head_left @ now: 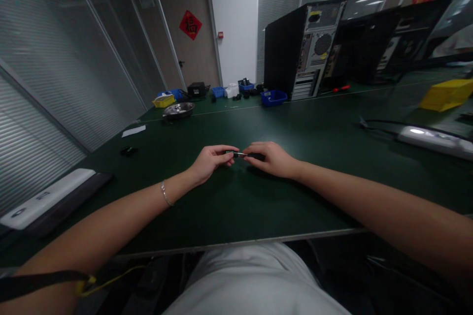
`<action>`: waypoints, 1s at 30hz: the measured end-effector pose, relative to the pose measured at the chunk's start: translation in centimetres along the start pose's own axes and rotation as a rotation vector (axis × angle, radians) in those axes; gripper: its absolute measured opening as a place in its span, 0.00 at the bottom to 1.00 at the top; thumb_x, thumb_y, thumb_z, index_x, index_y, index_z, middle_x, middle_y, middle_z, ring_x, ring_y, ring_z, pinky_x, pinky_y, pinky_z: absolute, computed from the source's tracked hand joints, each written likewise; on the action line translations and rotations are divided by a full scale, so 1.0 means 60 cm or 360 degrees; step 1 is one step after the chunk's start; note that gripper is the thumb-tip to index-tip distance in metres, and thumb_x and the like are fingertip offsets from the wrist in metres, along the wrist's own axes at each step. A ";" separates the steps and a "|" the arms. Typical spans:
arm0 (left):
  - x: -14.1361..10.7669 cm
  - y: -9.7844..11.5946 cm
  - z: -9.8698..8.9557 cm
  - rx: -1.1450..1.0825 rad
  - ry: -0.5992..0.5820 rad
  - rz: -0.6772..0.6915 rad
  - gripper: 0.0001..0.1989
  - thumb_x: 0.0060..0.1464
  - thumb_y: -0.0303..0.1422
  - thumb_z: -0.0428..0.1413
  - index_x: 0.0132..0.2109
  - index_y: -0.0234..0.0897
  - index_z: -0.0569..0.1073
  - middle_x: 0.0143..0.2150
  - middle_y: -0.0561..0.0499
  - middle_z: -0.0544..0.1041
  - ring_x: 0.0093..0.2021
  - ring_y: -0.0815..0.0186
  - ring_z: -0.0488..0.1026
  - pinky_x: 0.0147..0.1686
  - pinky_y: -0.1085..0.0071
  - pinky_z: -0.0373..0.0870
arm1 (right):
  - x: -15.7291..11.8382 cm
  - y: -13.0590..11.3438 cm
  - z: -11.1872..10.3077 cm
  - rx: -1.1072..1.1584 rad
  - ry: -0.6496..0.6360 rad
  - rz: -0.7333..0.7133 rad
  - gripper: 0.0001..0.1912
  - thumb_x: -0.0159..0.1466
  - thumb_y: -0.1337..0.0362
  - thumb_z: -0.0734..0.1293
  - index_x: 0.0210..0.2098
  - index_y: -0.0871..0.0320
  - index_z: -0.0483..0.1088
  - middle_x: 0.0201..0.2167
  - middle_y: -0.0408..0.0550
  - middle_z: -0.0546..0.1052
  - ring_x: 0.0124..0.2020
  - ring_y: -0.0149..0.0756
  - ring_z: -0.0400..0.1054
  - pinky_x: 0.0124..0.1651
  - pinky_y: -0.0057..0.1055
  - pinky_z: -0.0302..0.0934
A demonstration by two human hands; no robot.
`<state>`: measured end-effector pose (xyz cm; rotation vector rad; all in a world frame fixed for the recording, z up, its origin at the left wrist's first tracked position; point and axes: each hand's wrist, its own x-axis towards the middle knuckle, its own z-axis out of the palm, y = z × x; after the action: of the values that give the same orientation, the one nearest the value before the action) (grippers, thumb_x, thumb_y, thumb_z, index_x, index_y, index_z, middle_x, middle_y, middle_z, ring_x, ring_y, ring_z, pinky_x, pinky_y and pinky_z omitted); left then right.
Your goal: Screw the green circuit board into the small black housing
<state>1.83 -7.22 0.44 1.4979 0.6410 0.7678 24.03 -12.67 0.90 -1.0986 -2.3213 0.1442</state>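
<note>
Over the middle of the dark green table (229, 206), my left hand (210, 161) pinches a small green and dark piece (229, 152) between thumb and fingers; it looks like a small circuit board, but is too small to be sure. Just to its right, my right hand (271, 158) is closed around a dark-handled tool (257, 156) with a thin metal shaft, perhaps a screwdriver. The shaft points left and meets or nearly meets the piece. My fingers hide part of both things. The right hand rests low, close to the table top.
A computer tower (283, 51) stands at the back right, beside a blue bin (273, 98). Further left are a metal bowl (179, 110) and a yellow bin (163, 101). A white power strip (436, 140) lies right. A white and black device (51, 199) lies left, near small black parts (128, 150).
</note>
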 end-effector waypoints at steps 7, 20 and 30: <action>-0.003 0.003 0.001 0.0135 0.0017 0.0062 0.15 0.48 0.30 0.64 0.45 0.33 0.79 0.31 0.50 0.78 0.31 0.68 0.71 0.36 0.71 0.67 | -0.001 -0.008 -0.003 -0.0076 0.0024 0.0036 0.11 0.66 0.64 0.63 0.46 0.57 0.73 0.37 0.49 0.75 0.33 0.35 0.69 0.34 0.28 0.57; 0.001 -0.004 -0.001 -0.0107 -0.0070 -0.0006 0.13 0.48 0.28 0.63 0.43 0.31 0.79 0.34 0.47 0.78 0.32 0.69 0.71 0.35 0.72 0.67 | 0.000 -0.005 0.001 -0.0026 0.0038 -0.0022 0.11 0.67 0.63 0.63 0.46 0.58 0.73 0.36 0.49 0.76 0.35 0.35 0.70 0.36 0.28 0.58; 0.002 -0.001 0.000 -0.0141 -0.0047 0.0083 0.14 0.51 0.28 0.62 0.46 0.32 0.76 0.44 0.45 0.77 0.43 0.64 0.74 0.50 0.65 0.68 | 0.002 -0.007 -0.005 -0.0005 0.0065 -0.0005 0.10 0.66 0.65 0.63 0.45 0.58 0.73 0.37 0.49 0.76 0.35 0.36 0.70 0.37 0.28 0.59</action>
<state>1.93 -7.14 0.39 1.4468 0.5407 0.8023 23.84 -12.92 1.31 -1.0893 -2.2880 0.1157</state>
